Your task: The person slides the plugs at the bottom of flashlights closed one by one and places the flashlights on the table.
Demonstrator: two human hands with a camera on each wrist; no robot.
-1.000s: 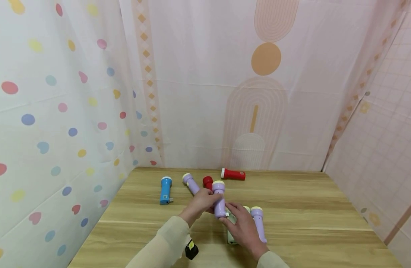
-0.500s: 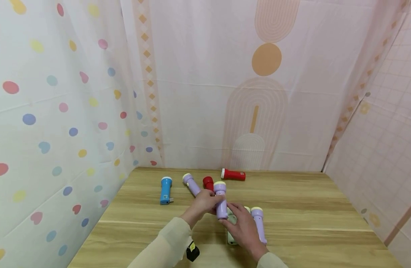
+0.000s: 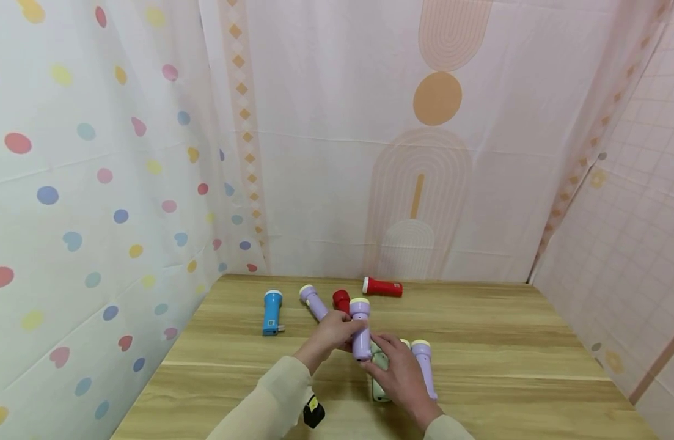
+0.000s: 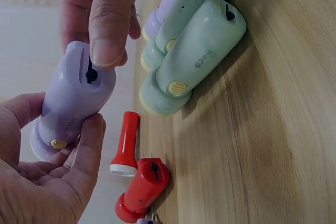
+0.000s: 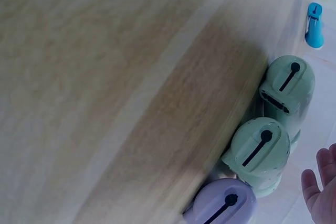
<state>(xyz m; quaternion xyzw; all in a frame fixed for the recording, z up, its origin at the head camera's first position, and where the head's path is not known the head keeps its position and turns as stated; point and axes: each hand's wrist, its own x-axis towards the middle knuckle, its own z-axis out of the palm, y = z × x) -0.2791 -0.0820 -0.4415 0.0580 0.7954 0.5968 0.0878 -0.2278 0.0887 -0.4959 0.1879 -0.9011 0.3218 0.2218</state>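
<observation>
My left hand [image 3: 335,330] grips a purple flashlight [image 3: 361,340] in the air, its yellow-rimmed head pointing away from me. In the left wrist view, thumb and fingers hold the flashlight's body near a small yellow switch. My right hand [image 4: 110,19] is at the tail end, its straight thumb touching the base beside a dark slot. That thumb covers part of the slot. In the head view, the right hand [image 3: 397,368] partly hides a pale green flashlight [image 3: 379,379] lying beneath it.
Another green flashlight [image 4: 194,14] and a purple flashlight [image 3: 424,366] lie alongside on the right. A blue flashlight [image 3: 271,313], a second purple flashlight [image 3: 313,301] and two red flashlights, one lying sideways [image 3: 382,286], lie farther back on the wooden table [image 3: 479,342]. Curtains surround it.
The metal plug that stuck out sideways from the held flashlight's base one second ago no longer shows there. Both hands have barely moved; the other flashlights lie as before.
</observation>
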